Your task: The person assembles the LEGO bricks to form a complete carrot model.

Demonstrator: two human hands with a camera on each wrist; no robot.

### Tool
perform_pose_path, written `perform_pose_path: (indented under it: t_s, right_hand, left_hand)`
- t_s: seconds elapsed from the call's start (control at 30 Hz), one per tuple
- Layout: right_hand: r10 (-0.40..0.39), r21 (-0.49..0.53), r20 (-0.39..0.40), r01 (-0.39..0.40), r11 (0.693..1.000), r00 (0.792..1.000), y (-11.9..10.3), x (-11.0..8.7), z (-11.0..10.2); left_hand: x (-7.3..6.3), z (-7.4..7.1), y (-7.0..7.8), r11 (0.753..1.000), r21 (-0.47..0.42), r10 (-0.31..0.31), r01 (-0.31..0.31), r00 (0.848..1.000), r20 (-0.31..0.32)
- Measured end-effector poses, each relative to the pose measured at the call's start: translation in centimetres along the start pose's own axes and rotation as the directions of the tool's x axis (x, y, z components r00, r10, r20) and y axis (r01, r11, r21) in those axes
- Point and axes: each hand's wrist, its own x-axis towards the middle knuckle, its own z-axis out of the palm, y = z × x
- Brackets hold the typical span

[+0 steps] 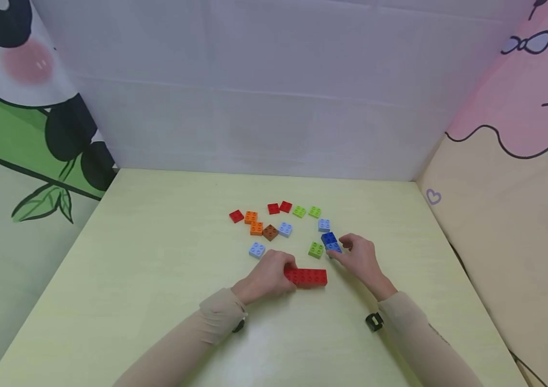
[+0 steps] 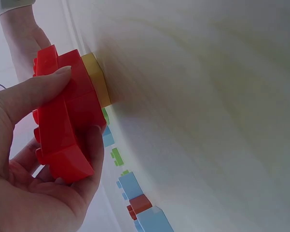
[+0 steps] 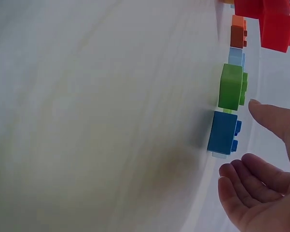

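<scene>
My left hand [image 1: 269,274] grips a red block assembly [image 1: 309,277] near the middle of the table, thumb on one side and fingers on the other. In the left wrist view the red blocks [image 2: 75,104] have studs along one side, and a yellow block [image 2: 99,79] is attached on the opposite side. My right hand [image 1: 363,263] hovers beside a dark blue block [image 1: 329,237] and a lighter blue block [image 1: 333,248]. Its thumb and fingers are spread apart with nothing between them in the right wrist view, near a blue block [image 3: 222,133] and a green block [image 3: 230,87].
Several loose blocks lie beyond the hands: red [image 1: 236,216], orange [image 1: 251,217], brown [image 1: 270,232], light blue [image 1: 257,250] and lime green [image 1: 316,250]. A pale wall [image 1: 264,118] rises behind the table [image 1: 158,242], with patterned panels on both sides.
</scene>
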Motion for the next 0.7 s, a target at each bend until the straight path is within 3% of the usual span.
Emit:
perform_pose_path:
  t_s: [0.7]
  right_hand:
    - [0.158, -0.047, 0.078, -0.155, 0.987, 0.984, -0.66, 0.97, 0.73]
  left_hand:
    - [-0.21, -0.17, 0.32, 1.000, 0.009, -0.007, 0.007, 1.000, 0.005]
